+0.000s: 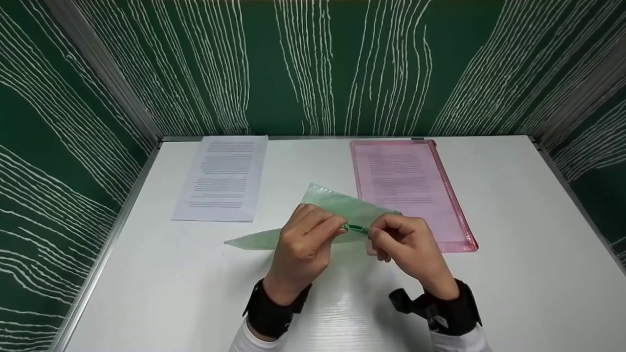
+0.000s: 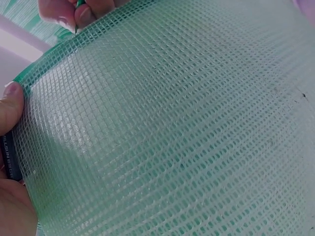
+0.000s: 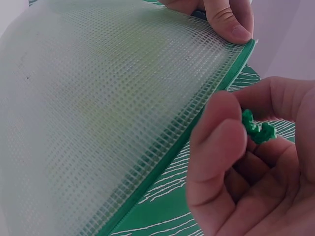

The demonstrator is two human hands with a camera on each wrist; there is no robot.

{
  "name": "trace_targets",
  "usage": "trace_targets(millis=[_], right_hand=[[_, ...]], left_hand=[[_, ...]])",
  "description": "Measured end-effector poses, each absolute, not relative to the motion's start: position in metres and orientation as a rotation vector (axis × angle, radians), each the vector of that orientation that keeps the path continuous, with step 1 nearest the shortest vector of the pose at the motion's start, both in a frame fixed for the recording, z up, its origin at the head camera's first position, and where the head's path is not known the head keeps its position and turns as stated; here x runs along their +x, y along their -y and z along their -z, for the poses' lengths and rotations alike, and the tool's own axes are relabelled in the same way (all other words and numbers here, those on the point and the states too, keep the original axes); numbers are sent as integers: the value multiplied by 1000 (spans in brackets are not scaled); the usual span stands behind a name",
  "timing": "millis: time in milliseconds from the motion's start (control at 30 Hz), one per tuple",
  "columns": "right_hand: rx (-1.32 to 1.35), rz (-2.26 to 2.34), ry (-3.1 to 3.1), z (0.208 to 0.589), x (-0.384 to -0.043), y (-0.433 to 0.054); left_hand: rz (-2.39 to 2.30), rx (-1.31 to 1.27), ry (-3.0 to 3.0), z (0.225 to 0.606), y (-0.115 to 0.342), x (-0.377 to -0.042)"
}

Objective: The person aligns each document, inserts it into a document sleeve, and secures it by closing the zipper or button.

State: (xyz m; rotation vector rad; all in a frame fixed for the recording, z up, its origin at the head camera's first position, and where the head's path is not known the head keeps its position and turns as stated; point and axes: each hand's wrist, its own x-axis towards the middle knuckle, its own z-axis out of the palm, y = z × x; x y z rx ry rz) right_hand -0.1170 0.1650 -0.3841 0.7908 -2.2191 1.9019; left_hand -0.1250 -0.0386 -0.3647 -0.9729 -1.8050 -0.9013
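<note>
A translucent green mesh zipper pouch [image 1: 337,201] is held up over the table, its body bent and hanging away from me. My left hand [image 1: 305,239] grips one corner of it, the thumb lying at the end of the green zipper edge [image 3: 170,155]. Close by on the right, my right hand [image 1: 408,244] pinches at that same edge with thumb and forefinger. A short twisted green pull cord [image 3: 258,129] pokes out between those fingers. Behind the left thumb, a dark label [image 2: 11,156] with pale lettering shows on the pouch.
A stack of printed paper [image 1: 222,181] lies at the back left of the white table [image 1: 146,274]. To the back right is a pink zipper pouch [image 1: 401,190] with printed sheets inside, partly overlapped by the green pouch. Green panels with white lines [image 1: 303,68] wall the table.
</note>
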Motion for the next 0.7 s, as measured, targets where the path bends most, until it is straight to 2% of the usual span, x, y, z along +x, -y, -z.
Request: trace_targets(millis=[700], right_hand=[[721,-1859,2260,389,-120,-167]], left_hand=[[923,-957,1785,362,40,-126]])
